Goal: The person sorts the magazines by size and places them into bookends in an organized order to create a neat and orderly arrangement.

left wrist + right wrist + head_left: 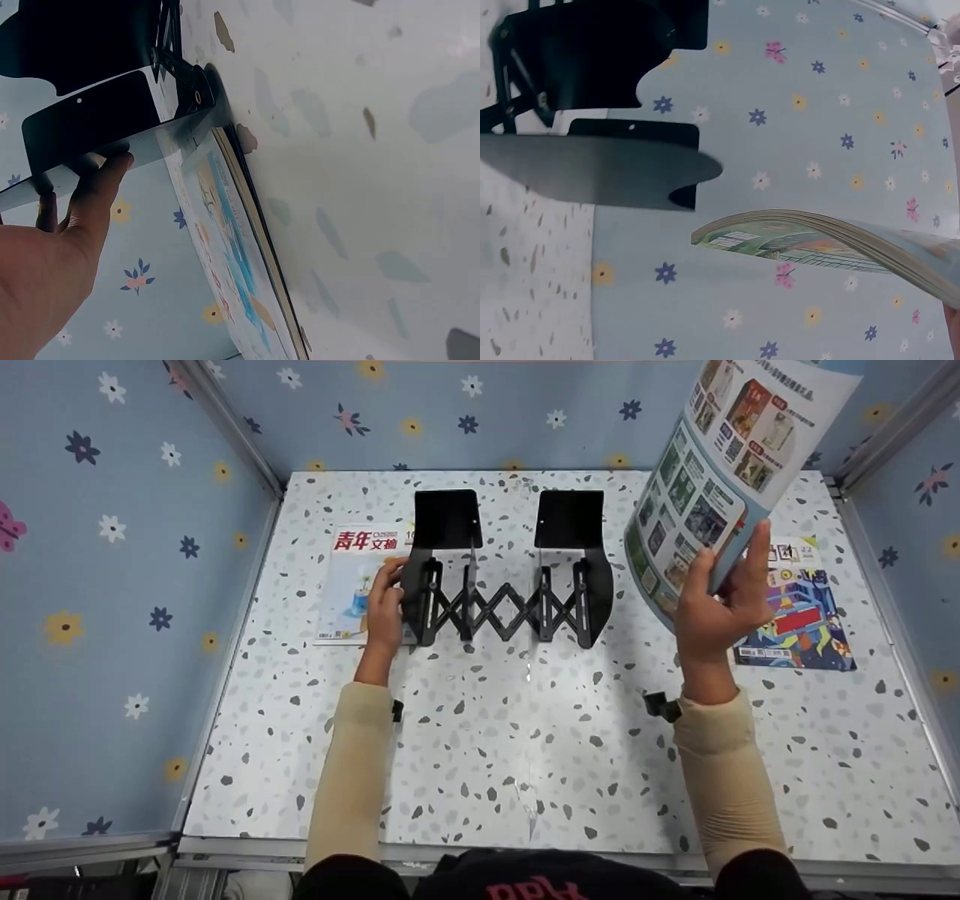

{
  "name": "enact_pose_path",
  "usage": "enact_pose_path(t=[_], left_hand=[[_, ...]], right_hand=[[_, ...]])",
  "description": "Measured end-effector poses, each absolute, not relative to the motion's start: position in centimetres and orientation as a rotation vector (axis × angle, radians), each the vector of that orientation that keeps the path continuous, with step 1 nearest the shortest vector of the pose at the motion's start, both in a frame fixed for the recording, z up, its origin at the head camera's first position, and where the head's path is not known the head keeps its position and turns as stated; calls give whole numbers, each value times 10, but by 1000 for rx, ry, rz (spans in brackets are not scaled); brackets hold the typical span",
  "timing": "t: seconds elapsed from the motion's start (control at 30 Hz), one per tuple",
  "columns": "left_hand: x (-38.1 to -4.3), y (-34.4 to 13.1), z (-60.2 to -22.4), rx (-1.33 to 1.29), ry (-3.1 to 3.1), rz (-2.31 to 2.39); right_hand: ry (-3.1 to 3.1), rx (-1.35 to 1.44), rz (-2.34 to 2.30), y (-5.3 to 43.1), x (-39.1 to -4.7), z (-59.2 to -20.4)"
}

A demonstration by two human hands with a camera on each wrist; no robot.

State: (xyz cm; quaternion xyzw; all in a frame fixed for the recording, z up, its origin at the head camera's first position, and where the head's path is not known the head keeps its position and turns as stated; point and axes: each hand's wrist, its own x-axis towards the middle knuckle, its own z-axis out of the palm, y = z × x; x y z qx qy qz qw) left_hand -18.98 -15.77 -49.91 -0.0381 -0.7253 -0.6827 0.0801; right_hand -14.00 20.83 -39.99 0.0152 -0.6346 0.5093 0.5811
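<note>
A black expandable bookend (pixel 506 611) with crisscross slats stands on the table. My left hand (pixel 385 611) is at its left outer side, its fingertips (pixel 116 169) touching the panel (pixel 90 124) from outside. Raised over the table's right side, a magazine (pixel 694 502) with rows of small pictures bends in my right hand (pixel 716 619), gripped between thumb and fingers near its lower edge. In the right wrist view the magazine (pixel 802 217) shows its page edges, near the bookend's right panel (pixel 607 169); only a sliver of the hand appears at the frame edge.
Left of the bookend lies a magazine with red title characters (pixel 352 585), partly behind my left hand. A colourful magazine (pixel 799 622) lies flat at the right, partly overlapped by my right hand. Flowered walls (pixel 450 420) enclose the speckled table (pixel 480 765).
</note>
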Motion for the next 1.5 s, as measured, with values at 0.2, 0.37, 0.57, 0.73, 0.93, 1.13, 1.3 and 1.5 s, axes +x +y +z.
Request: enact_pose_path(t=[0.2, 0.37, 0.57, 0.73, 0.93, 1.13, 1.3, 1.5], left_hand=[[-190, -158, -499, -122, -2160, -2046], [-190, -158, -499, -120, -2163, -2035], [-190, -157, -498, -125, -2156, -2051], [-189, -158, -499, -85, -2162, -2084], [-190, -158, -500, -59, -2166, -2098], [-190, -159, -498, -85, -2170, -2066], [-191, -158, -498, -97, -2164, -2056], [-190, -158, -499, -80, -2152, -2088]], right_hand=[[-1450, 103, 1164, 192, -147, -394], [-1435, 200, 1148, 173, -152, -393], [-1378, 297, 1157, 148, -158, -390], [-1371, 331, 1190, 127, -161, -389], [-1369, 374, 1248, 105, -165, -389], [-1374, 419, 1280, 85, -172, -394], [-1384, 414, 1265, 70, -178, -403], [-1395, 398, 1264, 53, -182, -416]])
